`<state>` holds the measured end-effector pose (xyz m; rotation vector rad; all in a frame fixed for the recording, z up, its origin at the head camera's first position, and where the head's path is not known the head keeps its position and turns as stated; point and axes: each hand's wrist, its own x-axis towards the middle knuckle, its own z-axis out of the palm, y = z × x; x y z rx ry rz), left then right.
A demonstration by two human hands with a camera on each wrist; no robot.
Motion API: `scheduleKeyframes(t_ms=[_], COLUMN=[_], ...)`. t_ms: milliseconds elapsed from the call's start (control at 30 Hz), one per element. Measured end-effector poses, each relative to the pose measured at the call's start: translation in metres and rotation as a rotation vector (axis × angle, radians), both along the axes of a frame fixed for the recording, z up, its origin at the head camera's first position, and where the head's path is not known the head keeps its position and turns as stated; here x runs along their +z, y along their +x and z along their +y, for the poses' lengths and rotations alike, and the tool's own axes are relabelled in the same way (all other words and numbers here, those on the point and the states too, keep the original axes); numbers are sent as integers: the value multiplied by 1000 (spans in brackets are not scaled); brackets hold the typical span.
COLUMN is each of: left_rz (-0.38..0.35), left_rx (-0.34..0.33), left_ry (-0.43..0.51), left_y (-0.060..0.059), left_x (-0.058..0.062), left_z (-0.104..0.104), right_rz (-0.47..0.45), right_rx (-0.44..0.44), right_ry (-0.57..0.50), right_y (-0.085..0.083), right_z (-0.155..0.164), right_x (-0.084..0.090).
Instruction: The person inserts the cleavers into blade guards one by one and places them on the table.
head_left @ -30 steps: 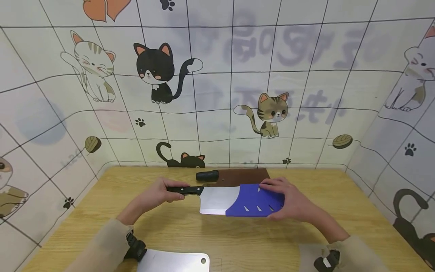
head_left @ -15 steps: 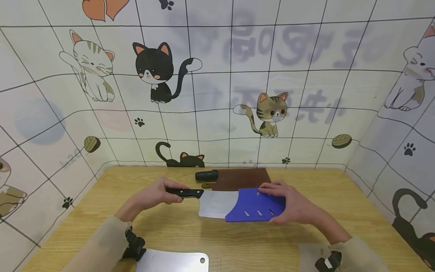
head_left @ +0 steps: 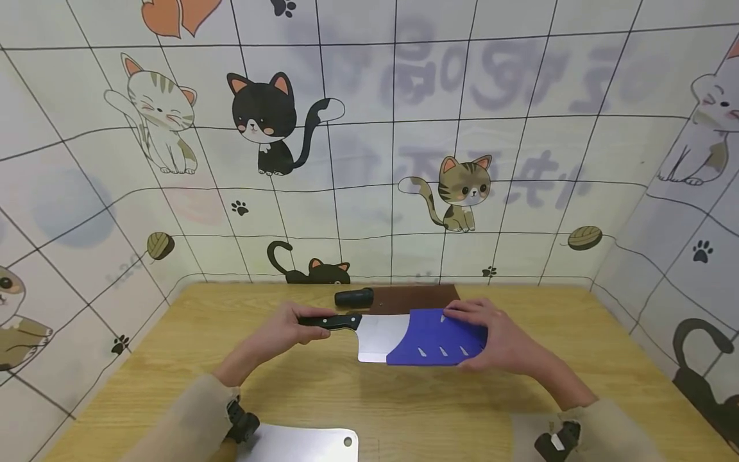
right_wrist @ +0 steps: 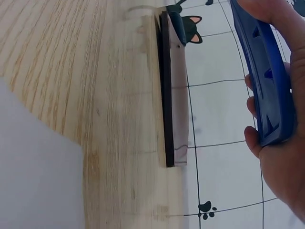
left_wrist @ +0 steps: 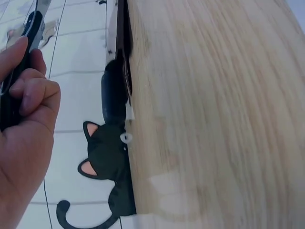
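The steel-bladed cleaver with a riveted black handle (head_left: pixel 378 337) is held above the wood-grain worktop (head_left: pixel 427 407). Its long axis runs left to right across the person's front, roughly parallel to the worktop's rear edge. The handle points left; the blade points right, with its bevelled edge toward the person. The right part of the blade lies inside the blue, slotted sheath with a curved mouth (head_left: pixel 435 340). The sheath lies on the same axis, mouth facing left; bare blade shows between mouth and handle.

The left hand (head_left: pixel 283 335) grips the handle, fingers curled and thumb along the near side. The right hand (head_left: pixel 499 337) grips the sheath's right end, fingers at the far edge and thumb at the near edge.

Behind, near the wall, lies a flat brown rectangular piece (head_left: pixel 418 298) with a thick black handle (head_left: pixel 354 298) pointing left. A flat silver metal plate with a corner hole (head_left: pixel 306 444) lies at the near edge of the view.
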<state>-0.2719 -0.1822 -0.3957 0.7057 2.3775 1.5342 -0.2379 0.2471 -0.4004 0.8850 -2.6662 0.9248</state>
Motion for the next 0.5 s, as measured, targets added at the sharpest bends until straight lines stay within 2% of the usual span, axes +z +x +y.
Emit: scheduleKeyframes(t_ms=[233, 500], left_rz=[-42, -29], left_rx=[-62, -154], left_ry=[48, -12], left_y=[-4, -7], left_x=[-2, 6], left_z=[6, 2], right_rz=[-25, -104], right_rx=[7, 54], right_ry=[15, 30], right_y=[-1, 3], right_z=[-5, -5], right_x=[0, 2])
